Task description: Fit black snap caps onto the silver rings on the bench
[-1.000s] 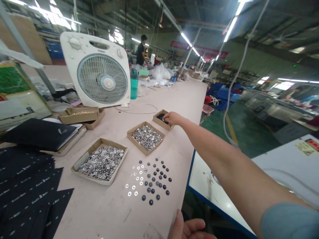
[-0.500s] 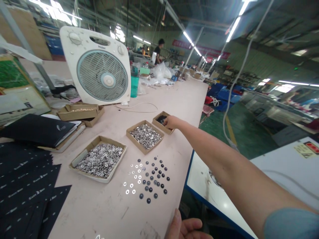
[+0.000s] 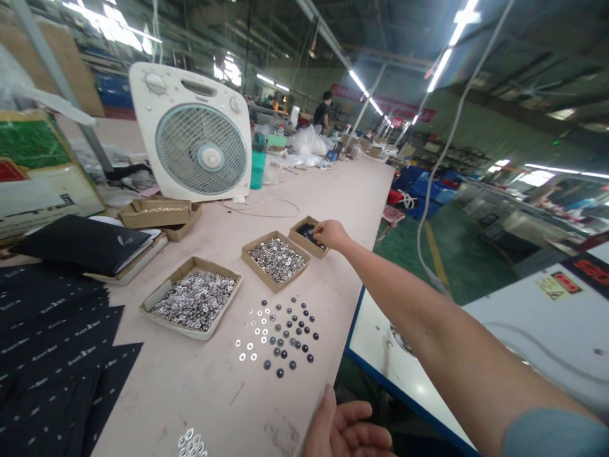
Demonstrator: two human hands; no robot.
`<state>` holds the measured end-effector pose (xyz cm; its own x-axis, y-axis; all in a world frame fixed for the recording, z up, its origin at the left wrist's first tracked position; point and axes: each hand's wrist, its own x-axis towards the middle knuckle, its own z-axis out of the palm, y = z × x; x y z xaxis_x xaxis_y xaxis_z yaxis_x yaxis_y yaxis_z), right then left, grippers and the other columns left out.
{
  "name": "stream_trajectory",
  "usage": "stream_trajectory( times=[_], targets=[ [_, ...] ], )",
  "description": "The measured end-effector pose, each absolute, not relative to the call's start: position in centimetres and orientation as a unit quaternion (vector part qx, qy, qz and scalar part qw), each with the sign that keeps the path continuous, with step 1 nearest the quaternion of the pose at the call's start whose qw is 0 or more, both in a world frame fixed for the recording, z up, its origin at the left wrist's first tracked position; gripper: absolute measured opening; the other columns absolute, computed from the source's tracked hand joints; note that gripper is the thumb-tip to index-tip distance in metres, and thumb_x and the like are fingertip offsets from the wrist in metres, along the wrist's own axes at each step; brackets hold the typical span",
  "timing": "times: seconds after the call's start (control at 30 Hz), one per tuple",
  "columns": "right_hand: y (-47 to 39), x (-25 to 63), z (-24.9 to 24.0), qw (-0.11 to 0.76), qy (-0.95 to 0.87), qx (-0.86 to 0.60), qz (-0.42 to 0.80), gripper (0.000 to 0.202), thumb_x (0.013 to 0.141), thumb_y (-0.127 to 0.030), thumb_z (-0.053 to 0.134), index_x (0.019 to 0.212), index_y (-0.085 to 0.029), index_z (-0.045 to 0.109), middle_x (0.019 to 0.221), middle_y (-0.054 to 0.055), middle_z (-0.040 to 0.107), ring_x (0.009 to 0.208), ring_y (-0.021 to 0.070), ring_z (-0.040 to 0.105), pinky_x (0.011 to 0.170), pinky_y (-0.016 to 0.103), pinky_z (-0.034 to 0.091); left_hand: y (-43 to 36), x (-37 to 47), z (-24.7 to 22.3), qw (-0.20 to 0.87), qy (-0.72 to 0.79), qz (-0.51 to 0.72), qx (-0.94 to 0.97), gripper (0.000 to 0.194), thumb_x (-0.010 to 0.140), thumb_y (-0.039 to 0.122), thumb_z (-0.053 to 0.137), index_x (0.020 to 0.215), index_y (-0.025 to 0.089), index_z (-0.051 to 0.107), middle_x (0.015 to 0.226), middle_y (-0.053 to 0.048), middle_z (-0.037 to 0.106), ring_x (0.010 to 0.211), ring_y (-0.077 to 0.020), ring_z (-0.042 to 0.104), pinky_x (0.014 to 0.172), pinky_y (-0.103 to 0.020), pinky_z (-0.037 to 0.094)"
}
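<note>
My right hand (image 3: 329,234) reaches over a small cardboard box (image 3: 324,252) that contains black snap caps (image 3: 306,231). Its fingers are bent together at the black pieces, and whatever they pinch is too small to make out. Low in the view, my left hand (image 3: 345,428) rests at the table edge, palm up, fingers apart and nothing in it. Between the hands, black round caps (image 3: 284,354) and silver ring-shaped snap parts (image 3: 250,346) lie spread on the table. Beside the small box stands a cardboard box (image 3: 275,285) full of silver snap parts.
Left of these is a larger tray (image 3: 190,334) heaped with silver parts. A white box fan (image 3: 143,127), a black folder (image 3: 85,244) and dark printed fabric (image 3: 47,381) occupy the table's left side. More silver pieces (image 3: 191,443) lie near the front. A white machine (image 3: 537,317) stands right.
My right hand has lifted slightly at the small box, and more of the black caps shows. The whole view has shifted a little, bringing more silver pieces into sight at the bottom.
</note>
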<state>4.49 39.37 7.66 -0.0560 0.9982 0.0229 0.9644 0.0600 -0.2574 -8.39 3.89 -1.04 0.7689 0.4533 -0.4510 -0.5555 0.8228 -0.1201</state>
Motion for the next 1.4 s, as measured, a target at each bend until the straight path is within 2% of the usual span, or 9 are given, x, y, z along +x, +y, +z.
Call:
stream_trajectory(
  times=[0.27, 0.33, 0.4, 0.47, 0.6, 0.7, 0.87, 1.1, 1.4],
  targets=[
    [28.1, 4.1, 11.1, 0.221, -0.697, -0.641, 0.233, 0.021, 0.085, -0.021, 0.064, 0.103, -0.012, 0.07, 0.079, 0.007, 0.074, 0.07, 0.0147, 0.07, 0.063, 0.021, 0.055, 3.7, -9.5, 2.0, 0.907, 0.263, 0.314, -0.094, 0.063, 0.098, 0.062, 0.034, 0.112, 0.005, 0.056, 0.086, -0.016, 0.068, 0.069, -0.0259, 0.067, 0.063, -0.035, 0.053],
    [22.1, 3.5, 11.4, 0.259, -0.676, -0.584, 0.368, 0.021, 0.08, -0.025, 0.071, 0.097, -0.014, 0.07, 0.072, 0.005, 0.072, 0.064, 0.0158, 0.068, 0.061, 0.024, 0.055, 3.8, -9.7, 2.3, 0.906, 0.254, 0.325, -0.091, 0.064, 0.098, 0.062, 0.033, 0.112, 0.004, 0.057, 0.088, -0.017, 0.068, 0.072, -0.0265, 0.067, 0.065, -0.036, 0.054],
    [15.8, 2.9, 11.2, 0.23, -0.663, -0.561, 0.438, 0.017, 0.076, -0.026, 0.074, 0.089, -0.017, 0.071, 0.069, 0.002, 0.071, 0.063, 0.0158, 0.067, 0.059, 0.025, 0.053, 3.7, -10.0, 2.3, 0.906, 0.238, 0.339, -0.086, 0.064, 0.098, 0.061, 0.033, 0.109, 0.003, 0.058, 0.088, -0.018, 0.068, 0.075, -0.0274, 0.068, 0.067, -0.037, 0.055],
    [10.3, 2.2, 10.7, 0.187, -0.687, -0.561, 0.422, 0.008, 0.078, -0.023, 0.071, 0.085, -0.02, 0.073, 0.071, -0.001, 0.071, 0.066, 0.0148, 0.067, 0.062, 0.023, 0.052, 3.6, -10.1, 2.2, 0.905, 0.213, 0.36, -0.075, 0.061, 0.099, 0.058, 0.033, 0.104, 0.004, 0.061, 0.087, -0.017, 0.067, 0.076, -0.0272, 0.068, 0.069, -0.036, 0.055],
    [4.3, 1.3, 9.1, 0.112, -0.787, -0.52, 0.312, 0.018, 0.088, -0.017, 0.061, 0.091, -0.027, 0.076, 0.09, -0.002, 0.074, 0.084, 0.0156, 0.067, 0.08, 0.027, 0.048, 3.0, -10.4, 2.5, 0.901, 0.19, 0.38, -0.083, 0.052, 0.103, 0.048, 0.029, 0.1, 0.008, 0.063, 0.088, -0.012, 0.068, 0.073, -0.0202, 0.066, 0.065, -0.031, 0.056],
    [3.4, 1.4, 8.5, 0.097, -0.838, -0.484, 0.232, 0.019, 0.094, -0.019, 0.058, 0.096, -0.027, 0.076, 0.094, -0.001, 0.075, 0.087, 0.0172, 0.066, 0.084, 0.03, 0.045, 2.7, -10.6, 2.8, 0.899, 0.2, 0.376, -0.106, 0.05, 0.105, 0.042, 0.028, 0.096, 0.009, 0.063, 0.087, -0.011, 0.068, 0.072, -0.0175, 0.066, 0.061, -0.027, 0.055],
    [3.5, 1.6, 8.8, 0.12, -0.868, -0.429, 0.219, 0.022, 0.095, -0.014, 0.054, 0.104, -0.022, 0.072, 0.098, 0.004, 0.073, 0.089, 0.0186, 0.065, 0.083, 0.031, 0.046, 2.6, -10.7, 2.6, 0.899, 0.202, 0.374, -0.107, 0.043, 0.104, 0.039, 0.033, 0.093, 0.01, 0.063, 0.081, -0.009, 0.066, 0.068, -0.0174, 0.065, 0.06, -0.028, 0.056],
    [3.5, 1.6, 8.9, 0.184, -0.811, -0.5, 0.242, 0.028, 0.086, -0.006, 0.062, 0.107, -0.022, 0.071, 0.096, 0.003, 0.066, 0.091, 0.0157, 0.062, 0.082, 0.026, 0.049, 2.7, -10.6, 2.5, 0.897, 0.206, 0.379, -0.096, 0.031, 0.103, 0.033, 0.038, 0.093, 0.012, 0.06, 0.075, -0.006, 0.062, 0.065, -0.0176, 0.064, 0.064, -0.032, 0.058],
    [3.6, 1.9, 8.5, 0.236, -0.771, -0.54, 0.239, 0.019, 0.093, -0.02, 0.054, 0.102, -0.024, 0.07, 0.099, 0.005, 0.068, 0.088, 0.0176, 0.067, 0.077, 0.029, 0.058, 2.8, -10.3, 2.6, 0.906, 0.212, 0.362, -0.06, 0.036, 0.102, 0.032, 0.037, 0.082, 0.01, 0.057, 0.073, -0.008, 0.06, 0.064, -0.0179, 0.063, 0.065, -0.032, 0.058]
  ],
)
